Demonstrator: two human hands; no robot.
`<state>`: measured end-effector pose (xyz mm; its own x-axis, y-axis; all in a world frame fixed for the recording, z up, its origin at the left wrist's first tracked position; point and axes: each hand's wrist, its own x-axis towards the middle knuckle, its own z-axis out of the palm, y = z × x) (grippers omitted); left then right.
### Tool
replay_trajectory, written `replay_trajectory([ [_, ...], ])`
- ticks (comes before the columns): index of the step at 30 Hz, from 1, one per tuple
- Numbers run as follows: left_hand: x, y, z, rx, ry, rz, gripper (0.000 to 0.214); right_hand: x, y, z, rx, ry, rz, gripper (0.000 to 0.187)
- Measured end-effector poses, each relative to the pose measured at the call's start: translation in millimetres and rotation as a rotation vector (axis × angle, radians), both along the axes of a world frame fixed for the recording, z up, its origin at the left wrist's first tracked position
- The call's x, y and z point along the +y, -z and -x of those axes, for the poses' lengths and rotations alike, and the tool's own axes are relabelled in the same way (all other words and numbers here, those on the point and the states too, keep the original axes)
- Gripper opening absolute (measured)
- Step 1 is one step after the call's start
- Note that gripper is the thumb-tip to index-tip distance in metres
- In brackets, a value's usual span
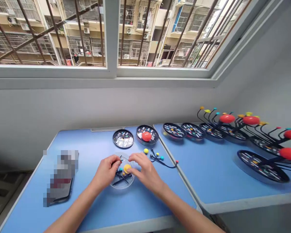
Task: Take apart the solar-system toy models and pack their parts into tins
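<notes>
Setting: blue bench under a barred window, with housing blocks outside.
Left hand: the left hand has thumb and forefinger pinched shut on the end of a thin black rod, above the near rim of the dish.
Right hand: the right hand is arched over the dish, fingertips beside the yellow ball. I cannot tell whether it grips the ball or only steadies it.
Work piece: the yellow ball sits in a clear dish between the two hands, among more black rods.
Doing it well: the rods look thin and springy, so a pinch close to the tip should control them best. Holding the ball steady against the dish would likely keep it from rolling.
Just beyond: loose rods with small coloured balls lie right of the dish.
Further back: two round black trays, one holding white pieces and one holding a red ball.
Left side: a blurred flat thing lies on the bench, well apart from the hands.
Right side: a second bench carries more trays and assembled models.
</notes>
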<state>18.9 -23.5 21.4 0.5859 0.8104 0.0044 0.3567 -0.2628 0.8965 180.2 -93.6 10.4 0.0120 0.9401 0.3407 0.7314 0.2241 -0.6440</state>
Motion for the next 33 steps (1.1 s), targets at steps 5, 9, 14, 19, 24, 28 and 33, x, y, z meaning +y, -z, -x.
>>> replay_trajectory([
  [5,0,4.7,-3,0.107,0.040,-0.192,0.024,-35,1.4,-23,-0.029,0.127,0.015,0.004],
  [9,2,12.0,-3,0.166,0.065,-0.275,0.028,-56,12.7,-57,-0.142,0.277,0.032,0.012],
  [14,2,21.3,-4,0.183,0.042,-0.363,0.032,-60,30.1,-93,-0.327,0.404,0.019,0.013],
  [19,-2,16.4,1,0.070,-0.042,-0.421,0.029,-52,39.8,-103,-0.466,0.458,0.058,0.010],
  [24,-13,2.1,5,-0.034,-0.149,-0.206,0.023,-51,32.5,-94,-0.451,0.434,-0.010,0.017],
  [28,-24,-10.1,1,-0.184,-0.123,0.423,0.030,-54,7.8,-58,-0.399,0.269,-0.316,0.016],
  [33,-41,-17.8,8,-0.325,0.178,1.141,0.046,-55,-23.1,2,-0.377,-0.053,-0.562,0.019],
])
